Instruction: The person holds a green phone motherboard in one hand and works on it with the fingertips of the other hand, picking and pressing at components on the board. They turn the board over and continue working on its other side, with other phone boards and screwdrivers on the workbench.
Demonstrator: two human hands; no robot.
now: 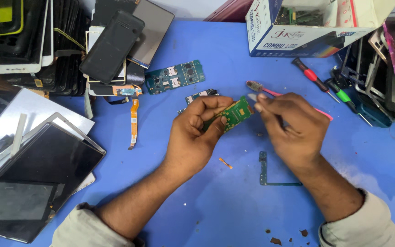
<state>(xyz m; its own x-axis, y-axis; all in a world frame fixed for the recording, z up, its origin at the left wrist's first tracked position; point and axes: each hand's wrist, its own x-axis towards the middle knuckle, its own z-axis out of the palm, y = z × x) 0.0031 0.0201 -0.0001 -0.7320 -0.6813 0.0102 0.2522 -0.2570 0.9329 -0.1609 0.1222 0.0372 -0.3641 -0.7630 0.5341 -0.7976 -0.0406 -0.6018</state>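
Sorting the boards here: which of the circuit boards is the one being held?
The small green board, pinched in the left hand. The larger teal board and the small one behind the hand lie untouched on the blue table.

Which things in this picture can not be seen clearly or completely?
- Small tool in the right hand: head view, mostly covered by the fingers.
- Green circuit board: partly hidden by the left hand.
- Cardboard box: cut off by the top edge.
- Board components: too small.
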